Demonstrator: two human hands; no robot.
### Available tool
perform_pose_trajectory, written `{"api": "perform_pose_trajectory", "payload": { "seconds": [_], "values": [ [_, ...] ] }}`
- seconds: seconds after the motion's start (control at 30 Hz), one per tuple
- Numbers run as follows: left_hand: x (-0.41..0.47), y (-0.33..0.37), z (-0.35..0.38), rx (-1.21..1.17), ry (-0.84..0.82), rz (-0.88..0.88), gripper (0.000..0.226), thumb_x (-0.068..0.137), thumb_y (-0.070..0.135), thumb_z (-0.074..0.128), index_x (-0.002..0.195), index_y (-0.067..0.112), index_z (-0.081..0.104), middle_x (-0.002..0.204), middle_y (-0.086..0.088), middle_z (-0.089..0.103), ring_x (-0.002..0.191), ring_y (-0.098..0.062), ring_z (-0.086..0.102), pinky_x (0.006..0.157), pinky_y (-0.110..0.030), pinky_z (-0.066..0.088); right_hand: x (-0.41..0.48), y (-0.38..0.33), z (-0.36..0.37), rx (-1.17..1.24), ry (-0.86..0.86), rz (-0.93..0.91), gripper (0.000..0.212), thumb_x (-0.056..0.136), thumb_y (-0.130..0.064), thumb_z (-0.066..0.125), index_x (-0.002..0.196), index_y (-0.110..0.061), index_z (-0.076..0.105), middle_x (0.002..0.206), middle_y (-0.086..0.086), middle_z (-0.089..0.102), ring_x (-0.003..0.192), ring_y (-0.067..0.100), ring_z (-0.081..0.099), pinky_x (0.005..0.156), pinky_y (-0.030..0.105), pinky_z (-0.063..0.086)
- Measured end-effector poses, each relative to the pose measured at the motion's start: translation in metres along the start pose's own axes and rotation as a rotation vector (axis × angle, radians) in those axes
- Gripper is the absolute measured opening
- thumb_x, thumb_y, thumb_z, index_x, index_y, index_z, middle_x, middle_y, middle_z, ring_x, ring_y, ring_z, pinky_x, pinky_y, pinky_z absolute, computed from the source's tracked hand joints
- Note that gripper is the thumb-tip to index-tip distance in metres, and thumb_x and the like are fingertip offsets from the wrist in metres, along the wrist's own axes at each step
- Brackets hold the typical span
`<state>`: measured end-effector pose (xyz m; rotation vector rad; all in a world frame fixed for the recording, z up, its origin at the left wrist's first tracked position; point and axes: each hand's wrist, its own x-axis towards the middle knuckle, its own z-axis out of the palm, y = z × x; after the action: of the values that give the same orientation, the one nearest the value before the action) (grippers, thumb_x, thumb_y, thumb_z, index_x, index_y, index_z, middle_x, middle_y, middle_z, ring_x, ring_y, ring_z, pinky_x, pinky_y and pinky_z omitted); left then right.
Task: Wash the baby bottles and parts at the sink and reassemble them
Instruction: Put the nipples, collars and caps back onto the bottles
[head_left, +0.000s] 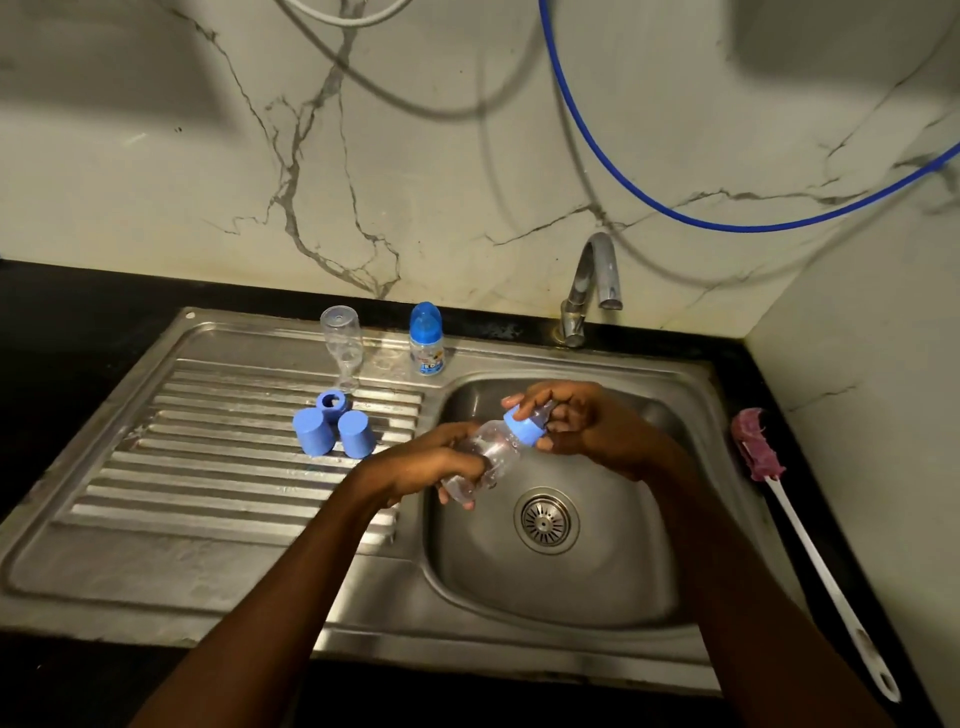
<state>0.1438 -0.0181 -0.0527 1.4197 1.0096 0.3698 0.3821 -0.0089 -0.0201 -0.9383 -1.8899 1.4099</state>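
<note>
Forearms come in from the bottom edge and meet over the sink basin (545, 597). Your left hand (436, 465) wraps the body of a clear bottle (485, 454), fingers curled round it; the bottle is tilted, neck up toward the right. Your right hand (582, 428) pinches the blue collar (525, 430) at that neck with fingertips and thumb. It reads as a twist on the thread, but on or off I cannot tell. Tap (592, 283) shows no stream. On the drainboard (208, 493): two blue caps (311, 432) mouth-down, close against a blue ring (331, 402) behind them; an upturned clear bottle (343, 345) just beyond; a capped small bottle (426, 340) upright near the back rim. Bottle brush (810, 545) lies on the counter right of the basin. Risks, as judged: the bottle wall looks wet, so your grip may slip and drop it into the basin. A collar started crooked could cross-thread and leak. A hard twist could unseat the teat, which is mostly hidden under your fingers. A careless swing left could topple the upturned bottle.
</note>
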Motion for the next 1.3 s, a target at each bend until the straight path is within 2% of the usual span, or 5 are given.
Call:
{"api": "perform_pose_trajectory", "payload": {
  "seconds": [0.6, 0.73, 0.97, 1.13, 1.3],
  "values": [
    [0.017, -0.018, 0.018, 0.638, 0.551, 0.345, 0.067, 0.065, 0.034, 0.082, 0.127, 0.021, 0.057, 0.107, 0.002, 0.067, 0.093, -0.016, 0.063, 0.076, -0.029, 0.05, 0.012, -0.001, 0.025, -0.464, 0.33, 0.566, 0.068, 0.081, -0.075, 0.036, 0.084, -0.014, 0.067, 0.077, 0.01, 0.072, 0.065, 0.022, 0.07, 0.059, 0.028, 0.054],
    [0.014, -0.017, 0.01, 0.552, 0.528, 0.277, 0.06, 0.069, 0.032, 0.081, 0.124, 0.024, 0.058, 0.103, 0.008, 0.066, 0.088, -0.011, 0.062, 0.074, -0.026, 0.051, 0.004, 0.0, 0.016, -0.361, 0.19, 0.372, 0.057, 0.091, -0.046, 0.058, 0.138, -0.016, 0.051, 0.125, 0.0, 0.061, 0.111, 0.012, 0.061, 0.094, 0.026, 0.049],
    [0.015, -0.014, 0.007, 0.647, 0.491, 0.387, 0.068, 0.062, 0.036, 0.078, 0.125, 0.02, 0.059, 0.102, 0.004, 0.067, 0.085, -0.013, 0.06, 0.073, -0.026, 0.05, 0.012, 0.009, 0.03, -0.257, 0.375, 0.49, 0.052, 0.082, -0.06, 0.059, 0.06, -0.013, 0.058, 0.044, 0.003, 0.056, 0.044, 0.016, 0.056, 0.062, 0.029, 0.053],
    [0.013, -0.019, 0.004, 0.524, 0.495, 0.343, 0.068, 0.068, 0.027, 0.083, 0.13, 0.021, 0.056, 0.109, 0.004, 0.066, 0.093, -0.011, 0.061, 0.079, -0.025, 0.051, 0.007, 0.006, 0.026, -0.243, 0.36, 0.598, 0.072, 0.074, -0.08, 0.028, 0.075, -0.019, 0.066, 0.064, 0.004, 0.066, 0.057, 0.016, 0.062, 0.053, 0.021, 0.047],
    [0.017, -0.017, 0.007, 0.449, 0.485, 0.326, 0.062, 0.069, 0.025, 0.084, 0.125, 0.021, 0.058, 0.099, 0.009, 0.064, 0.084, -0.002, 0.061, 0.075, -0.019, 0.051, 0.006, 0.019, 0.034, -0.049, 0.436, 0.306, 0.015, 0.09, -0.025, 0.068, 0.103, -0.019, 0.069, 0.092, 0.002, 0.071, 0.079, 0.011, 0.065, 0.066, 0.019, 0.049]
  ]
}}
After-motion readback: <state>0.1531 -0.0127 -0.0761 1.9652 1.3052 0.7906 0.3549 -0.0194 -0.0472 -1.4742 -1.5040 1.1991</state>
